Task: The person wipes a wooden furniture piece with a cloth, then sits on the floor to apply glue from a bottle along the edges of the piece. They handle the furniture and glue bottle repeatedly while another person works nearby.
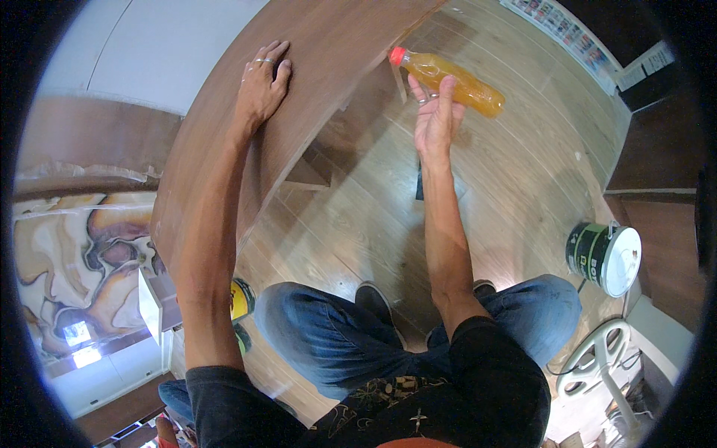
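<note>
My right hand [439,119] is raised over the floor and closed around a clear plastic bottle [467,88]. The bottle holds amber-yellow liquid, has a red cap and lies nearly sideways, its cap end toward the brown wooden panel [314,67]. Its thumb is in front of the bottle; some of the fingers are hidden behind it. My left hand [263,82] rests on the panel's flat wood-grain surface, palm down, fingers stretched out and holding nothing. A ring shows on each hand.
A black-and-green bucket with a white lid [621,261] stands on the wood-plank floor [523,187] at right. Near it is a pale wheel-like object [594,358]. A yellow can [240,300] sits beside my left knee. Marble-patterned panelling [82,261] lies far left. Another person's jeans [176,397] show lower left.
</note>
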Demonstrator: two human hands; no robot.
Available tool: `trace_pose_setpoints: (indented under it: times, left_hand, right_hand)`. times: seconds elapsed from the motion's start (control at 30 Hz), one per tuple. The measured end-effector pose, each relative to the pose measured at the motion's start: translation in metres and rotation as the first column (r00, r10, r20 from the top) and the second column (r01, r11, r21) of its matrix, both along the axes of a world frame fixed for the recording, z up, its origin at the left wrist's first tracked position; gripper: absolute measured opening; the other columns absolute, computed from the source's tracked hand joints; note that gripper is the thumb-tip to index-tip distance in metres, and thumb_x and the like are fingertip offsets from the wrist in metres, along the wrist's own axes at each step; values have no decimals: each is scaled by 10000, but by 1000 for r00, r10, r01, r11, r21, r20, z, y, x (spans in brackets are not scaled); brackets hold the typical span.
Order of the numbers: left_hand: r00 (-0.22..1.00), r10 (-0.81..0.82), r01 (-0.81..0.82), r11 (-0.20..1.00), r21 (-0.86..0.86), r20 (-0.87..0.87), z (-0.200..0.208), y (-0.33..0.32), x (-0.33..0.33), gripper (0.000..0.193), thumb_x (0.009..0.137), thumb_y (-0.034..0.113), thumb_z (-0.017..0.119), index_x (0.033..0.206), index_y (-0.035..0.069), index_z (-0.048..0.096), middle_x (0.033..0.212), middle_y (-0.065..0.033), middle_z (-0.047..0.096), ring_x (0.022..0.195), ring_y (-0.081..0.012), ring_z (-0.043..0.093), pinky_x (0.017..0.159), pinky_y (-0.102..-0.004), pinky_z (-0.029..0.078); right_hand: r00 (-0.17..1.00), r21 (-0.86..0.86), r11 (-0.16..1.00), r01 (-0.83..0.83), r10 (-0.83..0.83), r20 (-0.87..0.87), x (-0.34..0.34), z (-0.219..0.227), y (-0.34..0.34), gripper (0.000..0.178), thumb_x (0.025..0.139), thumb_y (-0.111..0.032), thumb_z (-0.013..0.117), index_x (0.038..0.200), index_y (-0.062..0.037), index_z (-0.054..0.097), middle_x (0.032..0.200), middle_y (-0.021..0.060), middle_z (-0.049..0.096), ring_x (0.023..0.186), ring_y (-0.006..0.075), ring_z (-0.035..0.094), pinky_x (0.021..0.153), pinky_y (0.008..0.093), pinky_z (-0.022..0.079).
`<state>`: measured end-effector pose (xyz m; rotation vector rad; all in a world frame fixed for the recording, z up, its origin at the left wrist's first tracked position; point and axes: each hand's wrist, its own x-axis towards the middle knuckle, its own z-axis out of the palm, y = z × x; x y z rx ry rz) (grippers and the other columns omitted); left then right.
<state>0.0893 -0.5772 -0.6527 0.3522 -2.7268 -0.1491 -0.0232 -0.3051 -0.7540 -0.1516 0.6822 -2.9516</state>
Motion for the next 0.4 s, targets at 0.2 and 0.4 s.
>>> trace_pose_setpoints:
  times: [0.2, 0.4]
  left_hand:
    - [1000, 8, -7, 999, 35, -18, 1, 1, -1, 481, 1020, 347, 446, 1424, 104, 544, 1498, -152, 497, 1405, -379, 427, 1189, -523, 282]
    - [1000, 16, -17, 999, 45, 10, -2, -4, 0, 513, 1012, 394, 458, 1449, 133, 522, 1540, -136, 450, 1435, -370, 398, 1208, -545, 251]
  right_hand:
    - [984, 212, 963, 169, -153, -90, 20, 5, -12, 354, 998, -169, 650, 1297, -24, 528, 1251, 110, 617, 1146, 246, 629, 987, 480, 556]
    - [985, 551, 818, 166, -109, -136, 60, -6, -9, 485, 981, -124, 663, 1407, -31, 452, 1298, 130, 610, 1142, 261, 629, 1069, 479, 467]
